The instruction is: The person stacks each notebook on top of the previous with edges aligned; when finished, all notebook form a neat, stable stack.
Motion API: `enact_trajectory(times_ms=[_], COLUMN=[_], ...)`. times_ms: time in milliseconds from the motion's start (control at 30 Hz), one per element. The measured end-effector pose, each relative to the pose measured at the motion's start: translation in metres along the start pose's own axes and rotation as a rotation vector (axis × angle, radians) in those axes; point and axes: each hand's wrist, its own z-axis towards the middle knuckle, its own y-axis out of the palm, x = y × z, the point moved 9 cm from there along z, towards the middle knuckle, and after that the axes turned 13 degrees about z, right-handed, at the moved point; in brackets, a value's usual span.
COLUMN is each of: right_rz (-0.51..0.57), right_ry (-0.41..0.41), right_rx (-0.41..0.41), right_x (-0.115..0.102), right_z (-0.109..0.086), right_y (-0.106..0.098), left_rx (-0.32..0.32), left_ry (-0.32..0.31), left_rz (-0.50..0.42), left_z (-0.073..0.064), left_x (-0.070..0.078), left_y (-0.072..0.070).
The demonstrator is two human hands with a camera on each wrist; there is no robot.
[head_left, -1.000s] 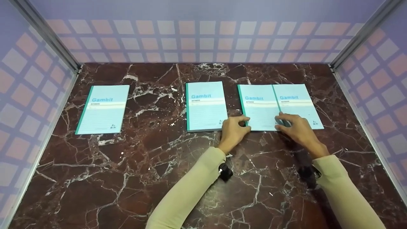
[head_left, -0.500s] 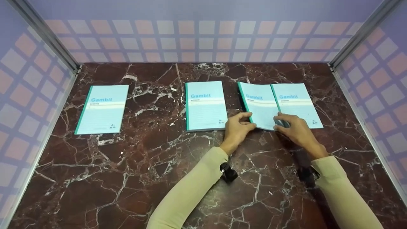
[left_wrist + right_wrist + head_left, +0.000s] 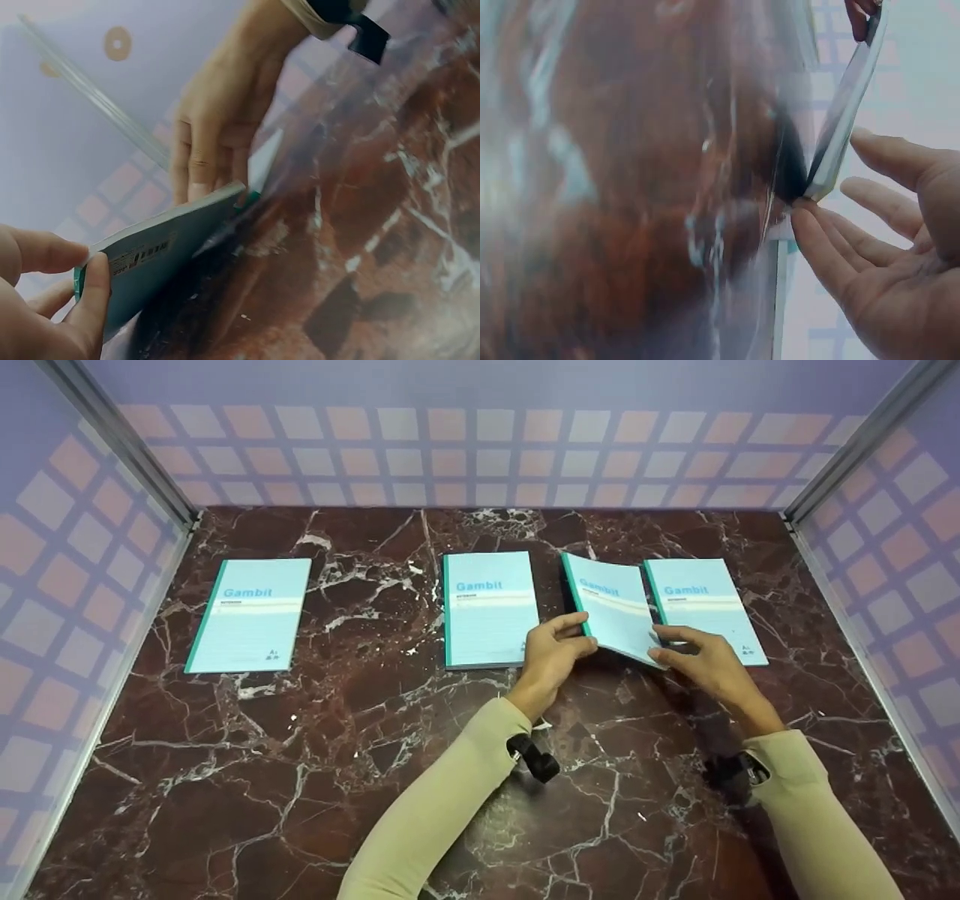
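A light blue notebook (image 3: 611, 600) with a green spine tilts up off the marble table, its near edge raised and its cover bowed. At the spine, my left hand (image 3: 553, 660) pinches it between thumb and fingers; the left wrist view shows its back cover (image 3: 161, 251) with a barcode. My right hand (image 3: 705, 667) holds the lower right corner, and in the right wrist view its fingertips (image 3: 804, 214) meet that corner. Just right of it lies a matching notebook (image 3: 697, 600), partly covered by my right hand. Left of my left hand lies a notebook stack (image 3: 487, 607).
Another notebook (image 3: 251, 615) lies flat toward the left of the marble table (image 3: 360, 780). Tiled-pattern panels (image 3: 480, 457) wall in the back and both sides. Dark straps (image 3: 534, 757) sit at the wrists.
The notebook between my hands has gone from flat to tilted, its near edge lifting. It has come apart from the notebook on its right, leaving a gap. The other notebooks stay put.
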Motion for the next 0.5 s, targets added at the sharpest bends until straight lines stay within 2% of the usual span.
enact_trajectory(times_ms=[100, 233, 367, 500], right_rz=[0.108, 0.217, 0.244, 0.259], right_ry=[0.077, 0.143, 0.151, 0.132], right_rx=[-0.024, -0.012, 0.018, 0.007], right_x=[0.007, 0.013, 0.015, 0.013], right_z=[-0.001, -0.001, -0.002, -0.003], right_y=[0.002, 0.001, -0.003, -0.003], left_rx=[-0.015, -0.015, -0.001, 0.017], left_ry=[-0.003, 0.007, 0.025, 0.051], left_rz=[-0.058, -0.077, -0.024, 0.061], left_z=[0.0, 0.0, -0.003, -0.006], left_x=[0.003, 0.007, 0.009, 0.011], left_y=[-0.001, -0.004, -0.009, -0.015])
